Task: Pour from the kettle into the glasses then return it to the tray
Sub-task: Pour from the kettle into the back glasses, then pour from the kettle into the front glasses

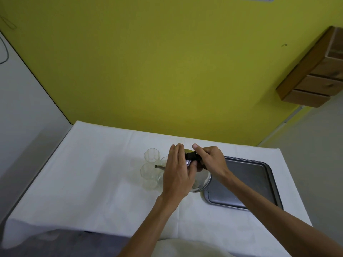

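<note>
A steel kettle [201, 179] with a black handle is held above the white table, tilted left, its spout [159, 166] over a clear glass [148, 176]. My right hand [209, 160] grips the black handle. My left hand [179, 169] lies flat over the kettle's lid and body, hiding most of it. A second clear glass [152, 154] stands behind the first, and a third glass [164, 160] shows partly beside my left hand. The dark metal tray [250, 182] lies to the right of the kettle with nothing on it.
The table [92, 182] wears a white cloth and stands against a yellow wall [167, 71]. A wooden drawer unit [315, 71] hangs on the wall at the right. A grey cloth [65, 242] lies at the table's near edge.
</note>
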